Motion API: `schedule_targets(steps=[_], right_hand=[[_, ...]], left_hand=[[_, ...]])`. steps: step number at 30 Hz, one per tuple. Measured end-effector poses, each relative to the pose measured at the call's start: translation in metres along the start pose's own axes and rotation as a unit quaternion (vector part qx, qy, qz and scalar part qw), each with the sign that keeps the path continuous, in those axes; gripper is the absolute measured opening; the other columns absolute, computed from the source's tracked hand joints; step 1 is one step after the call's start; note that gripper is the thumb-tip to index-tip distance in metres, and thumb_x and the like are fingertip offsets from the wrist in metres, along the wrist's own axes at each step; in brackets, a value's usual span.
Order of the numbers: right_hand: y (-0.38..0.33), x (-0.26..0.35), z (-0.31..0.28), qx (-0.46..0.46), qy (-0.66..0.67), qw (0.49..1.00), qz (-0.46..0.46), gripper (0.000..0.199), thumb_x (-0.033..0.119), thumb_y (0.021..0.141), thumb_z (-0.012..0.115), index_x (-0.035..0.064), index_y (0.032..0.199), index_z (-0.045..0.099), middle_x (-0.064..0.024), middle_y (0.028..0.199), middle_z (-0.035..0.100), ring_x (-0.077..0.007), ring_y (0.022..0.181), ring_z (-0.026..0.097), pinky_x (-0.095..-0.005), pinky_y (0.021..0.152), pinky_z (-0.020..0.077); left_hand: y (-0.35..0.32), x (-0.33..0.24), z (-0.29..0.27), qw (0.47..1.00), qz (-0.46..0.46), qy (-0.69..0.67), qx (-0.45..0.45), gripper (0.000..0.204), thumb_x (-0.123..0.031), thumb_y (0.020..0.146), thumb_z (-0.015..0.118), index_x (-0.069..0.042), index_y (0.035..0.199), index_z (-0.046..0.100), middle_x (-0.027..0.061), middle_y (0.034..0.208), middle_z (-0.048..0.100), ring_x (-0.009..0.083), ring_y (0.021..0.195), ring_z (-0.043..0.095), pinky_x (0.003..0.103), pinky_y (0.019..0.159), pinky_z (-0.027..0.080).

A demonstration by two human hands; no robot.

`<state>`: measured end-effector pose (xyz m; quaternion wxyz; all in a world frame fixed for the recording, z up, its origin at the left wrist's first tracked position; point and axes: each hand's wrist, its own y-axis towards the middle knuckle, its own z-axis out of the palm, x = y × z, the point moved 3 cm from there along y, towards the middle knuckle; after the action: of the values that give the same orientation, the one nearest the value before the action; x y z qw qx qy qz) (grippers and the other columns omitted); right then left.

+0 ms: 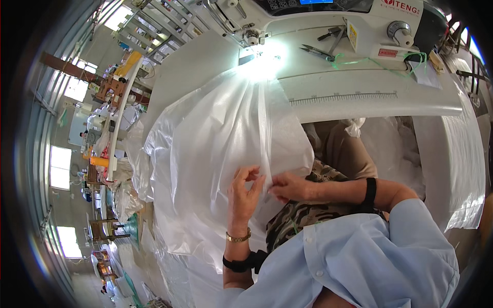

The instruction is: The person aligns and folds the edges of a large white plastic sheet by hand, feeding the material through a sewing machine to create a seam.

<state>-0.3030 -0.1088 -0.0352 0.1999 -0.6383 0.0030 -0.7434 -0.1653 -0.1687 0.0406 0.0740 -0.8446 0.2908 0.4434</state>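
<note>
A large translucent white plastic sheet (205, 138) hangs from the sewing machine's lit needle area (259, 59) down over my lap. A narrow folded strip runs along it toward my hands. My left hand (243, 192) is just left of this strip, with fingers bent and the thumb apart from them; nothing shows between them. On the strip's other side, my right hand (290, 187) has its fingers curled in a pinch at the sheet's edge. The exact contact at its fingertips is slightly blurred.
The white sewing machine (303, 25) spans the far side, with a knob and control panel. Thread snips (317, 52) and green thread (354, 62) lie on its bed. A ruler scale (344, 97) marks the table's near edge. Other workbenches (123, 118) stand at left.
</note>
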Motion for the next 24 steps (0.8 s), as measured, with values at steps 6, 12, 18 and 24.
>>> schedule_targets(steps=[6,12,18,24], right_hand=[[-0.037,0.039,0.047,0.147,-0.061,0.986,-0.039,0.029,0.024,0.095,0.053,-0.0046,0.092,0.059,-0.0115,0.072,0.066,-0.0215,0.065,0.064,-0.0337,0.064,0.0518],[-0.038,0.043,0.034,0.119,-0.293,0.923,-0.218,0.031,0.027,0.094,0.054,-0.0031,0.091,0.062,-0.0162,0.074,0.067,-0.0295,0.067,0.065,-0.0389,0.068,0.0503],[-0.023,0.051,-0.01,-0.119,-0.089,0.985,-0.082,0.023,0.022,0.1,0.056,0.0016,0.091,0.06,-0.0034,0.065,0.056,-0.0104,0.06,0.052,-0.0279,0.056,0.0471],[-0.017,0.059,-0.015,-0.216,-0.054,0.955,-0.195,0.019,0.018,0.099,0.059,0.0035,0.109,0.051,-0.001,0.072,0.054,-0.008,0.062,0.053,-0.0242,0.055,0.0463]], left_hand=[[0.017,-0.023,0.006,0.999,-0.002,0.044,0.022,0.019,-0.014,0.091,0.068,0.001,0.101,0.063,0.0039,0.073,0.063,0.0108,0.067,0.059,0.027,0.063,0.048],[0.023,-0.004,0.007,0.993,0.004,0.12,-0.009,0.021,-0.018,0.094,0.064,0.0,0.088,0.055,0.01,0.064,0.05,0.0169,0.054,0.045,0.034,0.053,0.037],[0.021,-0.006,0.008,0.998,0.002,-0.013,-0.066,0.018,-0.01,0.096,0.061,0.001,0.083,0.056,-0.0041,0.062,0.041,0.0035,0.059,0.033,0.024,0.051,0.027],[0.02,-0.017,0.008,0.996,0.009,-0.051,-0.079,0.021,-0.013,0.098,0.061,0.0,0.082,0.057,-0.0053,0.064,0.04,0.0034,0.061,0.033,0.022,0.052,0.027]])
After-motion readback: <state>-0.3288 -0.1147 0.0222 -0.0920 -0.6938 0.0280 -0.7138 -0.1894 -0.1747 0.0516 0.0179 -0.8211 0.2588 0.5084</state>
